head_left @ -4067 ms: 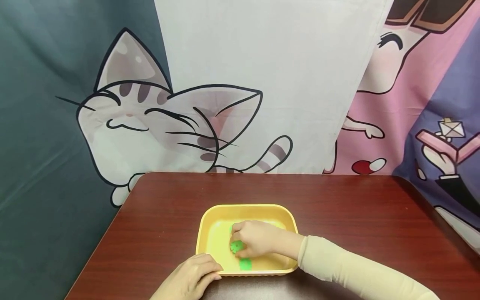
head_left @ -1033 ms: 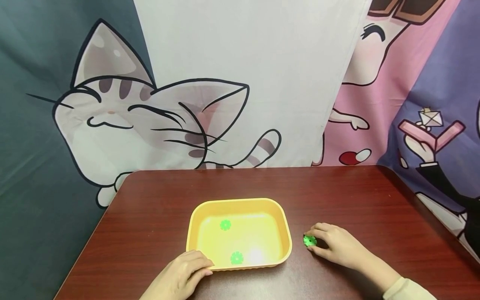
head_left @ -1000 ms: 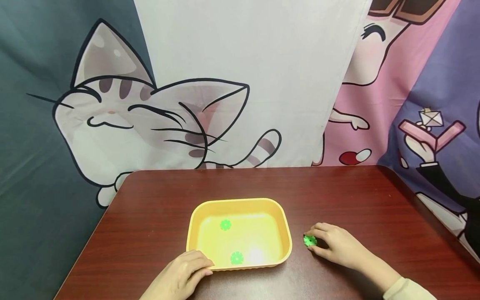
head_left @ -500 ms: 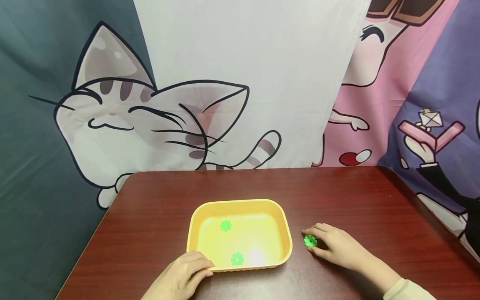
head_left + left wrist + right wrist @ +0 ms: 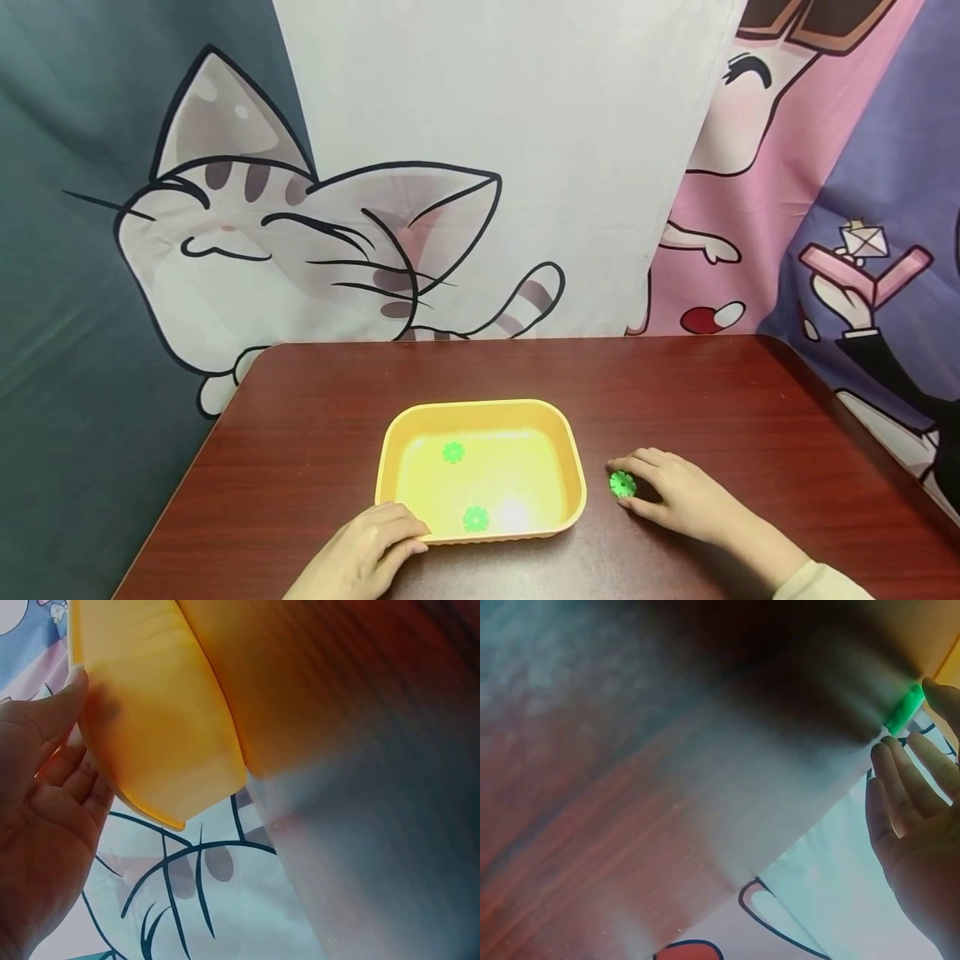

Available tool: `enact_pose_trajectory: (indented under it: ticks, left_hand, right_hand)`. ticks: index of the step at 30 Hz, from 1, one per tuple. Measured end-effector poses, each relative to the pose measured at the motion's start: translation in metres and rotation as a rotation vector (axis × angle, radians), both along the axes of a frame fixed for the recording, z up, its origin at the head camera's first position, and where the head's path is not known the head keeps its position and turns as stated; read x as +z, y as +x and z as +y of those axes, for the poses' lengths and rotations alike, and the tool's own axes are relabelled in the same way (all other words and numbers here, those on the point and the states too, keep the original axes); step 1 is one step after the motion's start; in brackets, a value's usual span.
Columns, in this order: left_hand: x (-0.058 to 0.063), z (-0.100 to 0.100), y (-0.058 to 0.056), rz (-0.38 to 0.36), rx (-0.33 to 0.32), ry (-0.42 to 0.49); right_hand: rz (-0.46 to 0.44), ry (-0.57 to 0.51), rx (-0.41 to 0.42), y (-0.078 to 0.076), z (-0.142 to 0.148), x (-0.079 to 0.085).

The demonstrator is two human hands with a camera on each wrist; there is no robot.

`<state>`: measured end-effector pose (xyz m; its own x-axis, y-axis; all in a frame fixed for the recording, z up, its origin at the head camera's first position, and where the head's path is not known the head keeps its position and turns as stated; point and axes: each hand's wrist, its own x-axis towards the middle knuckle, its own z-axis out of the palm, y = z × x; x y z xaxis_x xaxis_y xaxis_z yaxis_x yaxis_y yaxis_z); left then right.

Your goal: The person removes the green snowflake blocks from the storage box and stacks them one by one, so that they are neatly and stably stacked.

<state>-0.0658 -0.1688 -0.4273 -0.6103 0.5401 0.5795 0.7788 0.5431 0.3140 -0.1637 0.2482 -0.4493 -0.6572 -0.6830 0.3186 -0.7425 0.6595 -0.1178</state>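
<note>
At the near left corner of the yellow plastic tray (image 5: 481,406), my left hand (image 5: 363,546) grips the rim; the left wrist view shows the thumb at the tray wall (image 5: 150,712). On the tray's floor lie two green snowflake discs, a far one (image 5: 453,452) and a near one (image 5: 476,518). A third green snowflake disc (image 5: 622,484) is low at the table, just right of the tray. My right hand (image 5: 678,492) has thumb and fingertips round opposite edges of it. Edge-on, that disc (image 5: 905,709) shows between thumb and fingers in the right wrist view.
The tray stands on a dark red-brown wooden table (image 5: 322,417) with rounded far corners. Behind the far edge hangs a cloth backdrop (image 5: 450,83) printed with a cartoon cat and other figures.
Some seconds ago my right hand was inside the tray with a green disc; now it and that disc are at the table to the right. My left hand has stayed on the rim.
</note>
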Motion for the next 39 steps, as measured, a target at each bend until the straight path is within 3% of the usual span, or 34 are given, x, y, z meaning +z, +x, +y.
enact_pose_trajectory:
  ticks: [8, 17, 24, 32, 39]
  left_hand:
    - [0.001, -0.001, 0.002, 0.003, 0.012, -0.002]
    - [0.004, -0.002, 0.003, -0.015, 0.031, -0.026]
    - [0.004, -0.001, 0.001, 0.017, 0.025, -0.049]
    - [0.005, 0.001, 0.001, -0.010, 0.016, -0.055]
    - [0.004, 0.000, 0.002, 0.003, 0.019, -0.042]
  right_hand:
    - [-0.010, -0.025, 0.053, -0.006, -0.004, 0.017]
    - [-0.030, -0.029, 0.110, -0.028, -0.027, 0.054]
    - [-0.130, -0.019, 0.270, -0.033, -0.068, 0.074]
    - [-0.069, 0.088, 0.469, -0.022, -0.121, 0.065]
    - [-0.030, 0.229, 0.505, -0.010, -0.154, 0.053]
